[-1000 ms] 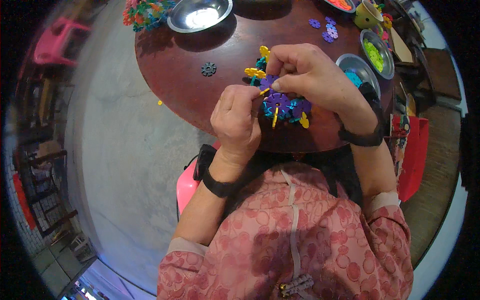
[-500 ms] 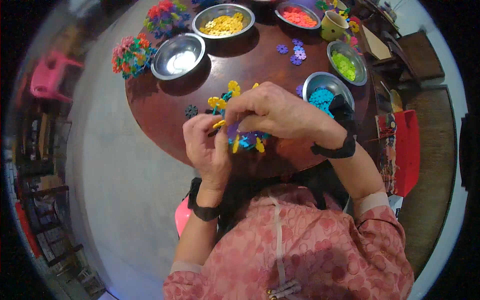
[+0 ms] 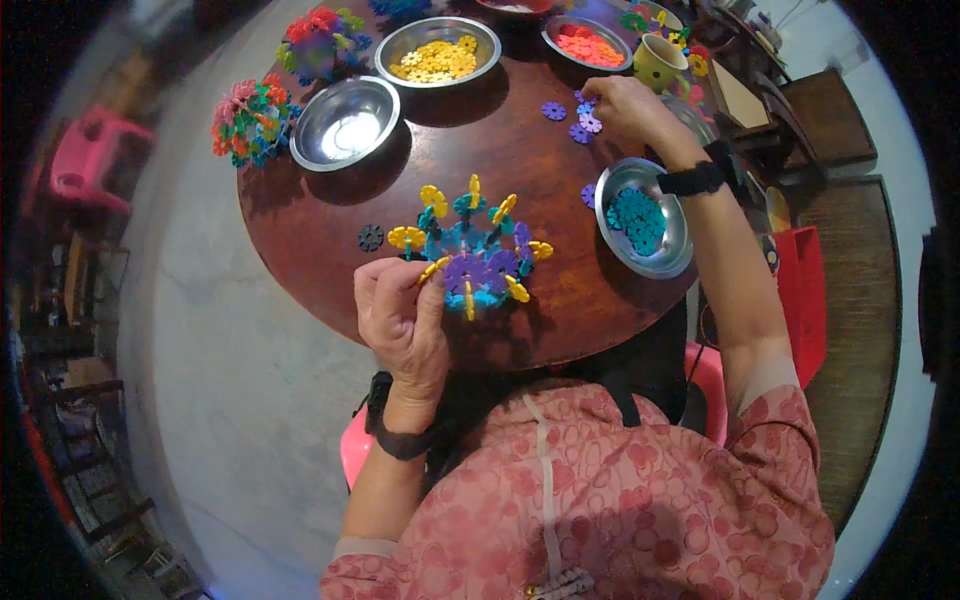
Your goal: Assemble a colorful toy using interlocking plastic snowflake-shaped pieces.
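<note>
Near the table's front edge is a ring-shaped build of interlocking plastic flower discs (image 3: 480,268), made of teal, blue and purple pieces with yellow discs standing out around it. My left hand (image 3: 402,325) pinches a yellow disc (image 3: 433,270) on the build's left side between thumb and fingers. Farther off to the right, my right hand (image 3: 625,105) has its fingertips together on a disc at the edge of a small group of loose purple discs (image 3: 580,133); the fingers partly cover it. A single dark disc (image 3: 371,237) lies left of the build.
Metal bowls hold yellow discs (image 3: 437,60), orange-red discs (image 3: 592,45) and teal discs (image 3: 637,222). A bare metal bowl (image 3: 345,125) stands at the left, beside finished multicoloured disc balls (image 3: 255,120). A yellow-green cup (image 3: 660,62) is beyond my right hand. My right forearm partly covers another bowl (image 3: 690,120).
My right hand has left the build and reached far right to the loose purple discs. The left hand still holds the build, now more exposed, with purple discs showing at its front.
</note>
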A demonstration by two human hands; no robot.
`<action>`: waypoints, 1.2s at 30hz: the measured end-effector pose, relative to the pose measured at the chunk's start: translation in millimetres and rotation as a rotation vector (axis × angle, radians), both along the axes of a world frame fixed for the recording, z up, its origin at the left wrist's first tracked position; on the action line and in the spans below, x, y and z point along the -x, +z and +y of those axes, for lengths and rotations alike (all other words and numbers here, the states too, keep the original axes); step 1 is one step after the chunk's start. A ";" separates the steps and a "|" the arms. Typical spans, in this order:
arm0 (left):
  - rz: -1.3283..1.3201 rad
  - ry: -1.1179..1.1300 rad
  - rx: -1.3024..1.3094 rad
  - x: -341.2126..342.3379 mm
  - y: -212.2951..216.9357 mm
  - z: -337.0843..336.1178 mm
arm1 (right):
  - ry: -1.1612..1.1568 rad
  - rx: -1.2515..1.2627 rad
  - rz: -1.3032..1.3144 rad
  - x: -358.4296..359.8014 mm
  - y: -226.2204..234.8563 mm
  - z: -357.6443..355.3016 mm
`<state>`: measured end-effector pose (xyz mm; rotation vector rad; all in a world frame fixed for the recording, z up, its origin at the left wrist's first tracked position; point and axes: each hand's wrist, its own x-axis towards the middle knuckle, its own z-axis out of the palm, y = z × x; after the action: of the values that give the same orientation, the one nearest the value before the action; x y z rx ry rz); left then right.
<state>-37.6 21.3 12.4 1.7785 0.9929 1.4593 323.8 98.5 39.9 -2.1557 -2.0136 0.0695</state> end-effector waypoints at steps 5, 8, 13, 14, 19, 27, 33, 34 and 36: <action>-0.015 0.005 0.011 1.5 1.3 -0.4 | -0.083 0.178 -0.051 6.1 -15.1 14.2; 0.041 0.011 -0.009 1.4 2.9 0.1 | -0.105 0.206 -0.075 1.8 -18.6 19.4; -0.046 0.003 0.021 0.4 0.7 2.7 | -0.058 0.095 0.170 10.4 -14.6 9.2; -0.049 0.012 0.031 1.0 2.0 2.4 | 0.011 0.068 0.071 18.8 -8.8 4.4; -0.076 -0.002 0.042 -1.1 4.6 1.6 | 0.106 0.551 -0.372 81.3 29.1 -22.0; -0.046 0.026 0.017 -1.1 4.1 0.2 | 0.169 0.597 -0.518 89.8 0.5 -24.7; -0.020 0.042 0.010 -0.7 5.2 -0.9 | 0.175 0.546 -0.386 74.4 -6.1 -29.9; -0.005 0.043 0.026 0.8 6.1 -1.1 | 0.175 0.516 -0.340 72.1 -7.5 -30.6; -0.034 0.023 0.068 -1.8 7.8 -2.3 | 0.179 0.482 -0.280 66.4 -9.7 -32.2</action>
<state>-35.9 19.0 20.1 1.6942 1.0368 1.4481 257.3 66.4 30.2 -2.3540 -2.5668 0.3270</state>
